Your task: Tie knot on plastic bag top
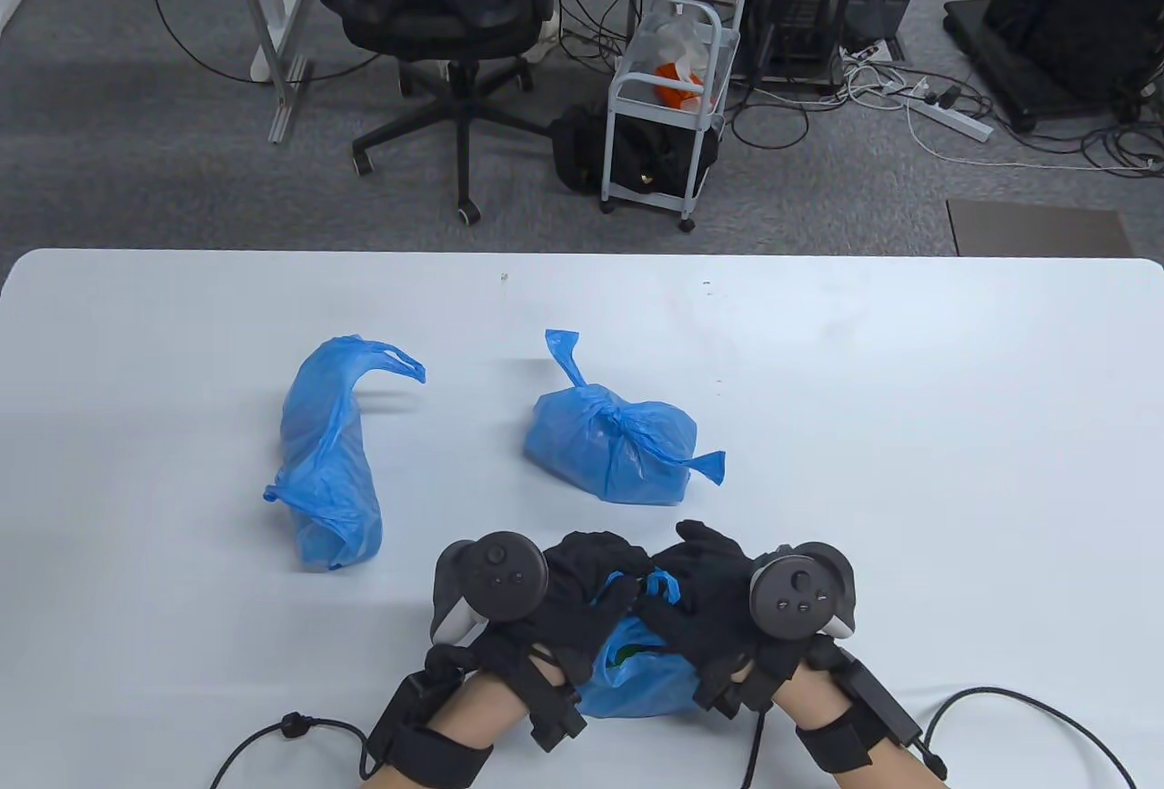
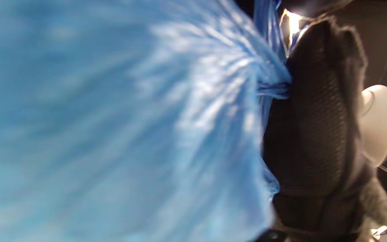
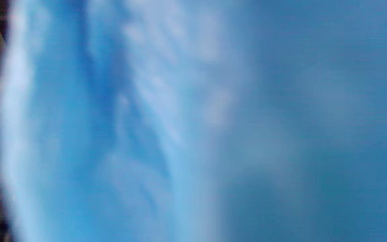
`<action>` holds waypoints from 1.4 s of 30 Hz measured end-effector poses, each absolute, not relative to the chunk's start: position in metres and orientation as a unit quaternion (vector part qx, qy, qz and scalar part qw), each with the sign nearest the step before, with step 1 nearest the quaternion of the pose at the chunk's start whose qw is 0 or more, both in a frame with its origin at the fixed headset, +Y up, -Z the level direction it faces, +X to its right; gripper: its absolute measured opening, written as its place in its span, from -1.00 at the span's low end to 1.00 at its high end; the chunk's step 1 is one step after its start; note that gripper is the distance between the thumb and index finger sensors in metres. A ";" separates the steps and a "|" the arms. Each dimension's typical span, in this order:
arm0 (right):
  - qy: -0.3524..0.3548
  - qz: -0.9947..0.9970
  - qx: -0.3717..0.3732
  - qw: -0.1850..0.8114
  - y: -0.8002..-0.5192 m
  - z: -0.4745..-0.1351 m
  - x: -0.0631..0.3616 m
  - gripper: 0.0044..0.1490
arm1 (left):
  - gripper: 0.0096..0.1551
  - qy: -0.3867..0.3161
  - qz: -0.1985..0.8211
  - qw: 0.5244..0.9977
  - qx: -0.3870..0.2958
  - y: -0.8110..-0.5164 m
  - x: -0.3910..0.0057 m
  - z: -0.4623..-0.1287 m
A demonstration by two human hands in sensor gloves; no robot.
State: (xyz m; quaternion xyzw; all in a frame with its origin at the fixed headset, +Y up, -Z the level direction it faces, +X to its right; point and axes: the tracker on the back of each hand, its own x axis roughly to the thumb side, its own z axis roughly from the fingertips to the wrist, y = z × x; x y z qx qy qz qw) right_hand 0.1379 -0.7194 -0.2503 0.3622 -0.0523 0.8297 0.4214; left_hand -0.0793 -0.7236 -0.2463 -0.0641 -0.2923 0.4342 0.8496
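Blue plastic bag (image 1: 637,675) lies at the near bench (image 1: 909,425) edge, its top grasped by left hand (image 1: 536,594) and right hand (image 1: 727,598), the knot seemingly begun, not yet tightened.

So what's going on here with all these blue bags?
A person in black sensor gloves is working on a blue plastic bag at the near edge of the white table. The left hand and right hand both grip its top. Farther back, one bag is already knotted; another bag lies loose.
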 end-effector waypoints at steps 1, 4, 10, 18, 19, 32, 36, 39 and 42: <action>-0.060 0.829 0.357 0.426 -0.718 -0.251 0.140 -0.35 | -0.50 -0.294 0.423 0.855 -0.059 -0.723 -0.079 -0.246; -0.068 0.825 0.345 0.443 -0.719 -0.253 0.145 -0.37 | -0.42 -0.295 0.407 0.863 -0.059 -0.725 -0.078 -0.246; -0.064 0.822 0.329 0.461 -0.722 -0.255 0.146 -0.39 | -0.49 -0.292 0.380 0.876 -0.054 -0.725 -0.075 -0.245; -0.082 0.838 0.301 0.448 -0.721 -0.252 0.148 -0.38 | -0.58 -0.284 0.368 0.885 -0.031 -0.722 -0.077 -0.247; -0.087 0.840 0.299 0.445 -0.721 -0.252 0.148 -0.37 | -0.58 -0.283 0.371 0.884 -0.033 -0.723 -0.077 -0.247; -0.100 0.835 0.269 0.469 -0.719 -0.249 0.148 -0.43 | -0.34 -0.314 0.367 0.874 -0.050 -0.729 -0.060 -0.244; -0.089 0.841 0.263 0.464 -0.722 -0.250 0.148 -0.39 | -0.48 -0.306 0.356 0.882 -0.033 -0.727 -0.064 -0.247; -0.083 0.849 0.257 0.454 -0.721 -0.251 0.150 -0.36 | -0.55 -0.293 0.366 0.883 -0.032 -0.727 -0.070 -0.250; -0.067 0.863 0.240 0.439 -0.718 -0.253 0.157 -0.28 | -0.57 -0.275 0.377 0.884 -0.036 -0.728 -0.078 -0.255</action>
